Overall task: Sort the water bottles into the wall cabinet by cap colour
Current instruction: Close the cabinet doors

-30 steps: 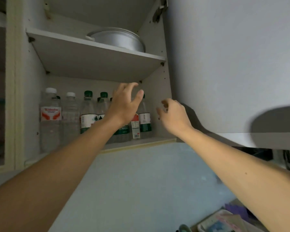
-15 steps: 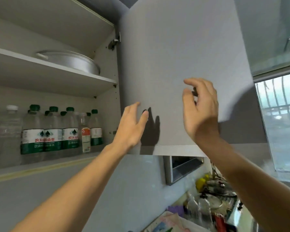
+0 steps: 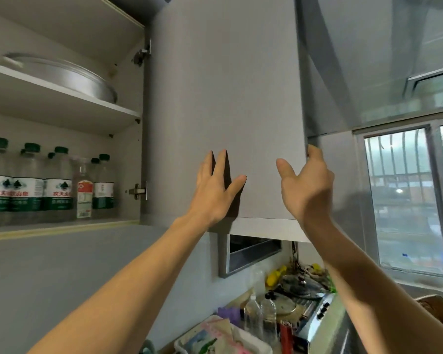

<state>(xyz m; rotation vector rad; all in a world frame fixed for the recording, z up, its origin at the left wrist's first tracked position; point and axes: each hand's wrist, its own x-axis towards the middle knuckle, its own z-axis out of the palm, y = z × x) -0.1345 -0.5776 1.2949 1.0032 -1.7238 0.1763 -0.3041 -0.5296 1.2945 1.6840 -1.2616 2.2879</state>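
The wall cabinet stands open at the left, its grey door (image 3: 225, 98) swung out in front of me. Several green-capped water bottles (image 3: 59, 185) stand in a row on the lower shelf (image 3: 62, 224), next to a small clear bottle with a red label (image 3: 84, 190). My left hand (image 3: 215, 190) presses flat on the door's face, fingers straight and spread. My right hand (image 3: 307, 187) is at the door's free right edge, fingers curled round that edge and thumb held away from it. Neither hand holds a bottle.
A round metal pan (image 3: 69, 77) lies on the upper shelf. Below, the counter holds clear bottles (image 3: 260, 318), a stove with a glass pot lid (image 3: 302, 284) and a tray of packets (image 3: 215, 338). A barred window (image 3: 407, 200) is at the right.
Both hands left the bottle shelf and moved right to the door. My left hand now lies flat on it, my right has reached its edge. My view turned right.
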